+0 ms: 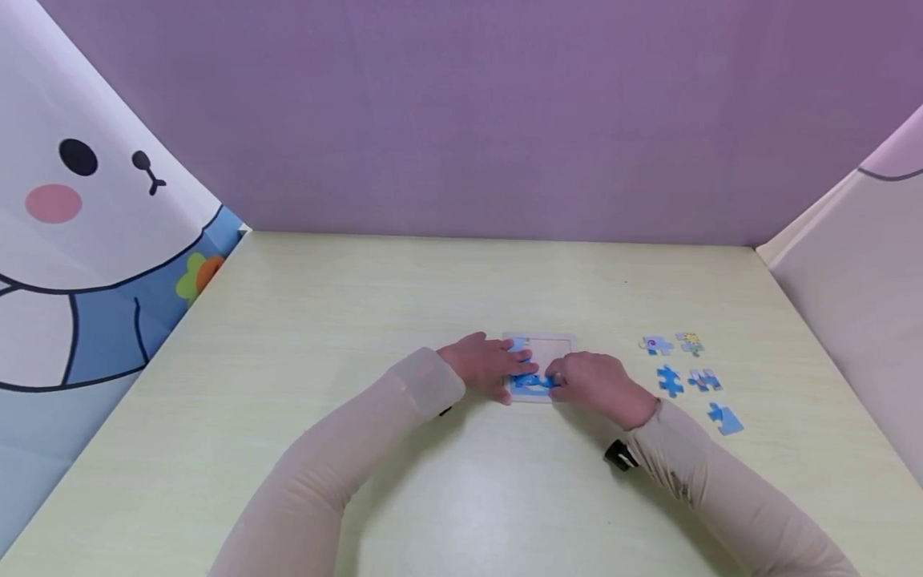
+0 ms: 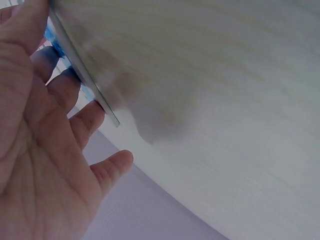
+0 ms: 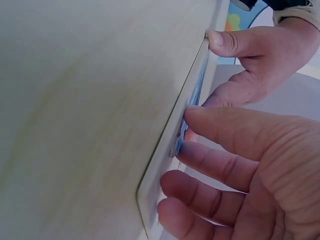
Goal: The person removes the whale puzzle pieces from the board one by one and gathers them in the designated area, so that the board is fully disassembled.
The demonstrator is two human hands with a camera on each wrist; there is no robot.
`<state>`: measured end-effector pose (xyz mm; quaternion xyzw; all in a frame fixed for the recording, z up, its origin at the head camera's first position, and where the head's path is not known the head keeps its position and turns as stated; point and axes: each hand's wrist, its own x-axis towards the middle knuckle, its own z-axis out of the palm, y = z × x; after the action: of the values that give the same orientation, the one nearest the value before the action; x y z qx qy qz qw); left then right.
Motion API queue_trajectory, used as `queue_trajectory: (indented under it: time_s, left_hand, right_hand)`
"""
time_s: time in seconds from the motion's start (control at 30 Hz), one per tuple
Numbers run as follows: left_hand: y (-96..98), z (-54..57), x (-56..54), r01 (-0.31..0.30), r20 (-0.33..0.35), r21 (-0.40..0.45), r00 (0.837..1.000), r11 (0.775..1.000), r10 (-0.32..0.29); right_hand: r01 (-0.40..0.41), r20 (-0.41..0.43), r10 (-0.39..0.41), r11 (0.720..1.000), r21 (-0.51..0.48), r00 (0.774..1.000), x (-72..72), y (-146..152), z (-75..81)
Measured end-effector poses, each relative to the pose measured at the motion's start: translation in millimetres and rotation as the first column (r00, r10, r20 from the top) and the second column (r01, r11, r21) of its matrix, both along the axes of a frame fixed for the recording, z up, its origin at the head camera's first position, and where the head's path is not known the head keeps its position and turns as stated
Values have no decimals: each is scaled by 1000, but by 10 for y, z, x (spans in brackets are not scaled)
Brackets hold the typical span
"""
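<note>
A small framed jigsaw puzzle (image 1: 554, 336) lies on the table, its left and lower parts covered by blue pieces and its upper right showing a bare pinkish board. My left hand (image 1: 485, 365) reaches over the frame's left side, with spread fingers resting on the blue pieces; the left wrist view shows these fingertips (image 2: 90, 117) along the frame's edge. From the right, my right hand (image 1: 594, 383) pinches a blue puzzle piece (image 3: 177, 144) between thumb and index finger at the frame's lower right. Most of that piece is hidden by the fingers.
Several loose puzzle pieces lie to the right of my right hand, among them a blue one (image 1: 671, 381), a yellow-patterned one (image 1: 690, 343) and a light blue corner one (image 1: 725, 418). A purple panel (image 1: 505, 120) stands behind the pale table (image 1: 346, 288).
</note>
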<state>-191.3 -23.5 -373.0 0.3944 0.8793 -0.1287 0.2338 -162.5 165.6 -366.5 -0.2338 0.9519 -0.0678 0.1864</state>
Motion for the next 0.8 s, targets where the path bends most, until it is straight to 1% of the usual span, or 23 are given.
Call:
queue_trajectory:
  time_s: [0.13,0.27,0.57,0.67,0.8]
  left_hand:
    - [1,-1,11,-5,11,5,1000,1000,5]
    - [4,-4,8,-7,12,7,1000,1000,6]
    - [7,21,-1,-10,20,8,1000,1000,10]
    - [7,24,-3,-8,18,6,1000,1000,8]
    - [1,14,-5,-5,14,2,1000,1000,5]
  right_hand:
    - [31,37,-29,998,-49,999,-6,21,-24]
    - [47,52,-42,994,-97,998,-23,40,-35]
    - [61,52,-56,992,-113,997,-50,32,-25]
    - [56,49,-50,989,-134,998,-48,40,-27]
    - [64,67,-53,982,-179,996,-39,55,-23]
